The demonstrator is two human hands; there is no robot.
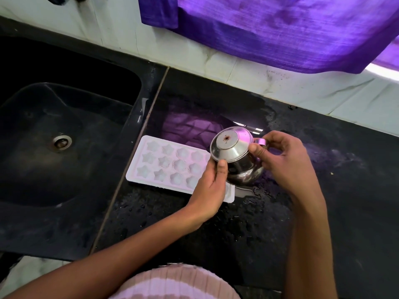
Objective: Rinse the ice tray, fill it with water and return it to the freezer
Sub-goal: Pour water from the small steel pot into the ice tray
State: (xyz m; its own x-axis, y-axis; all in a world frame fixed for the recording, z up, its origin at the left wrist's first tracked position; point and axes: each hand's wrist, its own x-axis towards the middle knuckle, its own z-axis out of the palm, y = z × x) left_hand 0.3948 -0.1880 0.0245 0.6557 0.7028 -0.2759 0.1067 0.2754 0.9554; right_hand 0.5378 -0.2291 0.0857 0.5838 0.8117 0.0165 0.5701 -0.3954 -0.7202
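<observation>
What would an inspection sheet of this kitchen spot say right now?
Surface: black counter, wet with droplets.
Job's things: white ice tray flat on the counter beside the sink; steel pot with lid held over the tray's right end.
Clutter: nothing seen.
Fingers: left hand grips the pot's lid edge; right hand holds the pot's handle side.
Cables: nothing seen.
Surroundings: tiled wall, purple cloth hanging above.

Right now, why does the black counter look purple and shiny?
In the head view, the wet counter mirrors the bright purple curtain; the same tint colours the ice tray and steel pot, and the wide lens bends the counter's straight edges.
</observation>
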